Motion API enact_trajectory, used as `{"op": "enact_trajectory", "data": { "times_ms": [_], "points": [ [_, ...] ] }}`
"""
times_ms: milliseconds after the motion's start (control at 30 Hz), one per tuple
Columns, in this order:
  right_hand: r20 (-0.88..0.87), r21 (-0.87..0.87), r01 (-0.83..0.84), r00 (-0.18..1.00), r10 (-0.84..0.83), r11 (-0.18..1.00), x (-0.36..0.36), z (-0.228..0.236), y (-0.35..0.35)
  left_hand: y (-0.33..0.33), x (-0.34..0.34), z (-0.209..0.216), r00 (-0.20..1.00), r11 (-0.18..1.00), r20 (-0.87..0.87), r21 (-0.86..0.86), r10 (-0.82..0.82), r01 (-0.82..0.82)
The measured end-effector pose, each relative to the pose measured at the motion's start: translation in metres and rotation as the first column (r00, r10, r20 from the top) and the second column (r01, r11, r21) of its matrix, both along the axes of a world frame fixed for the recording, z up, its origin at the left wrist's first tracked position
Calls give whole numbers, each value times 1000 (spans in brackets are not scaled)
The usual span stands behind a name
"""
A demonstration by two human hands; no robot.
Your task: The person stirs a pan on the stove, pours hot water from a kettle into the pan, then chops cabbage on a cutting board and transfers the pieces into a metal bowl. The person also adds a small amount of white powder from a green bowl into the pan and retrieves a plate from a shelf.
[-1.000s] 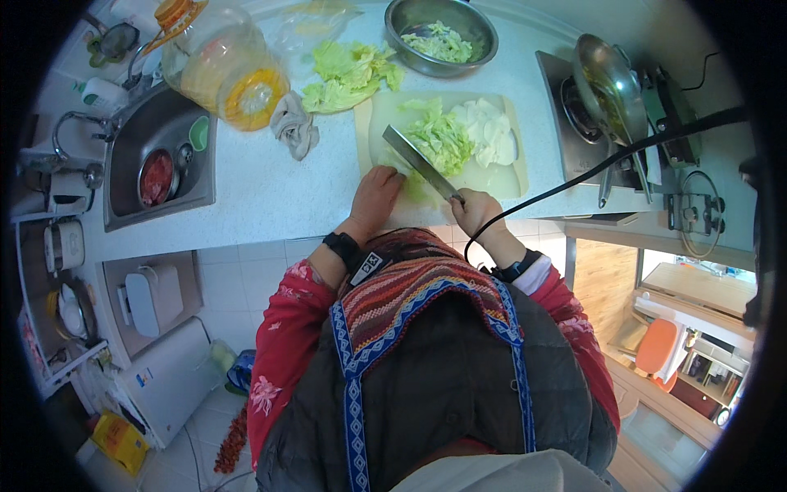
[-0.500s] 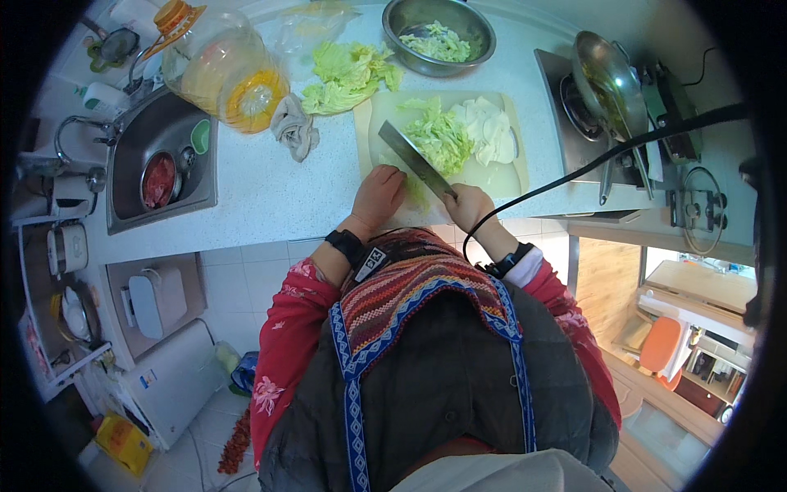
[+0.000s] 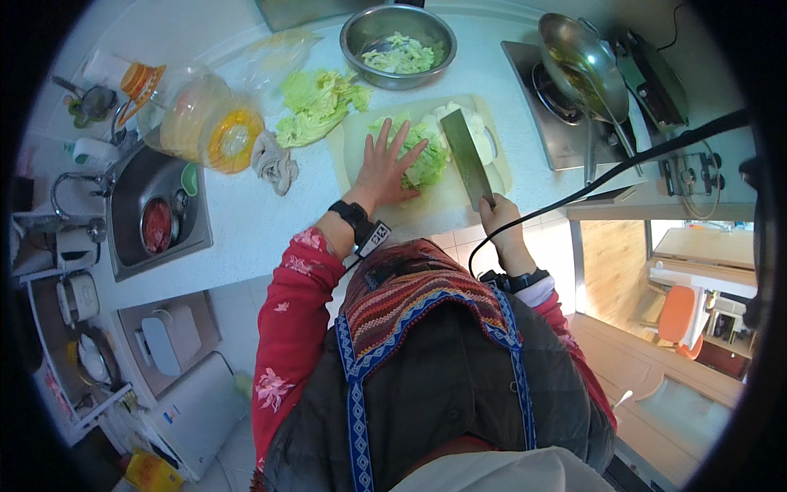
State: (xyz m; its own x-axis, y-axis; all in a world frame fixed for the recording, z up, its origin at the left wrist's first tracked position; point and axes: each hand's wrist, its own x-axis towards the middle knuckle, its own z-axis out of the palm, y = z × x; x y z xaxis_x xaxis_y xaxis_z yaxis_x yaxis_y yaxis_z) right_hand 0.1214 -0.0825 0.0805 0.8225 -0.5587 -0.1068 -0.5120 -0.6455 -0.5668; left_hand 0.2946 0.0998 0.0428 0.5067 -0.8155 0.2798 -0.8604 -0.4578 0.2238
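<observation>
With fingers spread wide, my left hand [image 3: 385, 166] rests at the left side of a pile of cut cabbage leaves [image 3: 428, 164]. My right hand [image 3: 502, 220] grips the handle of a cleaver [image 3: 467, 157], its broad blade pointing away from me at the pile's right side. White cabbage pieces [image 3: 484, 139] lie partly behind the blade. Everything sits on a pale cutting board [image 3: 354, 141] at the counter's front. Larger cabbage leaves [image 3: 316, 105] lie just beyond the board's left corner. A steel bowl [image 3: 350, 51] holding chopped cabbage stands behind it.
A grey rag [image 3: 275, 164] and a big plastic jug [image 3: 193, 123] lie to the left, near the sink [image 3: 123, 254] with a bowl of red meat [image 3: 156, 226]. On the right, a wok [image 3: 582, 70] sits on the stove [image 3: 525, 115]. A black cable [image 3: 607, 156] crosses near my right arm.
My left hand has opened from a curled position and moved over the cabbage pile. The cleaver has shifted from the pile's left side to its right. The view has turned slightly.
</observation>
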Motion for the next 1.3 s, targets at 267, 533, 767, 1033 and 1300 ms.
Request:
{"op": "enact_trajectory", "data": {
  "times_ms": [267,533,767,1033,1300],
  "points": [
    [-33,117,27,999,-23,993,-19,-6,-7,-18,40,23,878,882,-315,192,-361,431],
    [-80,155,43,996,-31,987,-22,3,-19,3,32,21,894,844,-162,295,-418,448],
    [-47,117,-3,999,9,993,-23,7,-34,-18,36,-1,915,896,-234,229,-328,380],
    [3,138,16,1000,-16,990,-24,14,-46,-24,36,-12,878,973,-457,-229,-140,36],
    [-29,164,54,998,-50,985,-37,15,-52,-50,129,84,711,749,-688,-546,-145,-376]
  ]
}}
